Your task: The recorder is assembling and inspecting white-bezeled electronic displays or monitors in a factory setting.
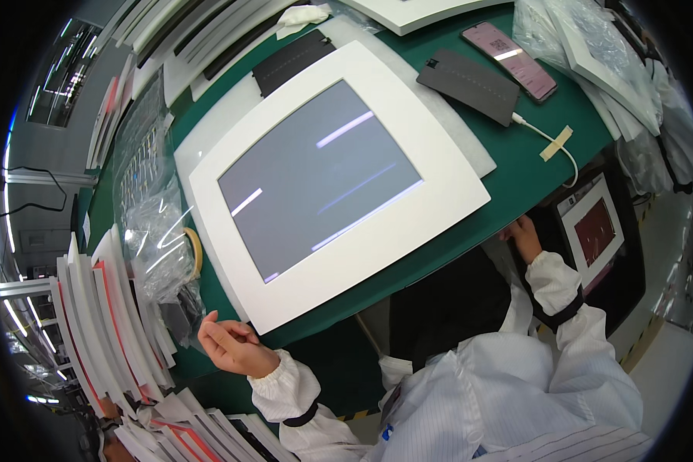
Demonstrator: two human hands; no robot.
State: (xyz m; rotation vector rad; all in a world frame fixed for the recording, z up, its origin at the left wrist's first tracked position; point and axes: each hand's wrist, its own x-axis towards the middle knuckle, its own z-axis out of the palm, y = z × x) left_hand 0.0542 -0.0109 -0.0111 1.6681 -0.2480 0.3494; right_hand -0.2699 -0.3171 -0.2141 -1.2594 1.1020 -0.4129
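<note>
A large white picture-frame panel [339,254] with a grey glossy screen [323,169] in its middle lies on a pale foam sheet [470,150] on the green table. My left hand [235,348] is just off the panel's near left corner, with fingers loosely bent and nothing visible in them. Low at the table's near edge, right of the panel, is my right hand [525,237]. Its fingers are bent toward the edge and partly in shadow; no held thing shows.
A phone [508,61] and a dark grey box [470,83] with a white cable [566,158] lie at the far right. Stacked white frames [104,323] and clear plastic bags [158,231] line the left. A smaller framed panel [593,231] stands low at right.
</note>
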